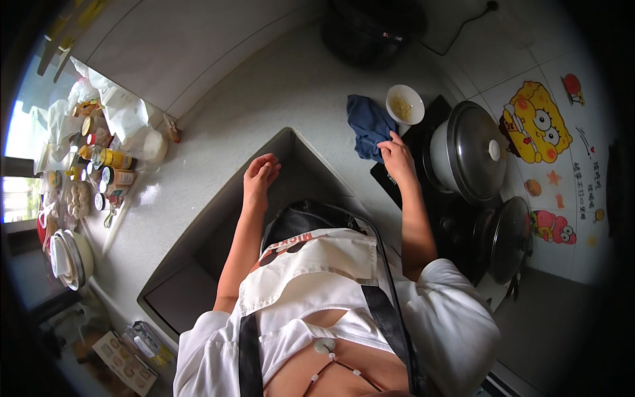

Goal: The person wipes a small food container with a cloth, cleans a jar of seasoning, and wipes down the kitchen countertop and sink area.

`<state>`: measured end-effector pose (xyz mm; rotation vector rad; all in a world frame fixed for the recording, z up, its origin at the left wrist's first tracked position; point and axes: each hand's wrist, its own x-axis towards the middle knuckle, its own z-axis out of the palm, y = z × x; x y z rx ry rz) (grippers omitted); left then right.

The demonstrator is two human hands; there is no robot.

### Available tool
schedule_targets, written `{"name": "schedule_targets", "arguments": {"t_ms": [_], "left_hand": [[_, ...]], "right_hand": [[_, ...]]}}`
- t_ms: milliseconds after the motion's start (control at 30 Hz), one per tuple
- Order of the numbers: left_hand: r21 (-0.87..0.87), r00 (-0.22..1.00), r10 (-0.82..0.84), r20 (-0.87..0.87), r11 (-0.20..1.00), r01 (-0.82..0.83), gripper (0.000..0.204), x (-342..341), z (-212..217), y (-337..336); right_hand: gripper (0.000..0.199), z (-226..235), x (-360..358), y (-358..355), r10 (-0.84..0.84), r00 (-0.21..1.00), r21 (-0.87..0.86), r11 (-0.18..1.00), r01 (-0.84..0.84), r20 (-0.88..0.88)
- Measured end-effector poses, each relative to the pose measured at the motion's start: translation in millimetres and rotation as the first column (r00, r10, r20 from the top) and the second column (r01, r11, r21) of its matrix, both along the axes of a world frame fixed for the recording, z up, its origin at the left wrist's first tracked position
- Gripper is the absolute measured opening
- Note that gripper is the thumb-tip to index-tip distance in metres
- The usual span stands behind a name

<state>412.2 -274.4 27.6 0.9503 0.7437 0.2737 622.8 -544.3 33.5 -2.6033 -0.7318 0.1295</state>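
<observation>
My left hand point(260, 173) is held over the sink point(301, 149), its fingers loosely bent and a little apart, with nothing visible in them. On the counter to the right, my right hand point(397, 157) reaches over the edge of a crumpled dark blue cloth point(368, 126). Thumb and fingers are spread there, the fingertips at or just above the cloth; whether they touch it is hard to tell. Just beyond those fingers stands a white bowl point(413, 94) with pale yellowish bits of food inside.
At the right, a large lidded pot point(469, 152) and a glass-lidded pan point(509, 241) stand on the black stove point(430, 126). A black appliance point(370, 33) is at the back. Jars point(118, 178), bags point(122, 109) and stacked bowls point(73, 258) line the left side.
</observation>
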Motion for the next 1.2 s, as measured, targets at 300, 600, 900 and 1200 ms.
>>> {"name": "schedule_targets", "arguments": {"t_ms": [300, 600, 900, 1200], "left_hand": [[-0.006, 0.991, 0.086, -0.103, 0.996, -0.087, 0.021, -10.5, 2.0, 5.7], [0.007, 0.974, 0.18, -0.138, 0.984, -0.181, 0.024, -71.2, 0.8, 30.5], [0.046, 0.901, 0.412, -0.134, 0.911, -0.409, 0.025, -162.5, 9.4, 69.0], [0.066, 0.748, 0.635, -0.194, 0.769, -0.636, 0.023, -277.8, 9.5, 82.0]], "right_hand": [[0.064, -22.9, 20.8, 37.8, 0.047, 0.999, -0.258, 0.965, -0.045, 0.003], [0.044, -44.7, -61.1, 129.2, 0.124, 0.992, 0.15, 0.981, -0.12, -0.021], [0.041, -14.9, -112.6, 246.5, 0.516, 0.763, 0.749, 0.66, -0.065, -0.389], [0.049, -66.4, -161.3, 308.7, 0.409, 0.912, 0.183, 0.899, -0.397, -0.033]]}}
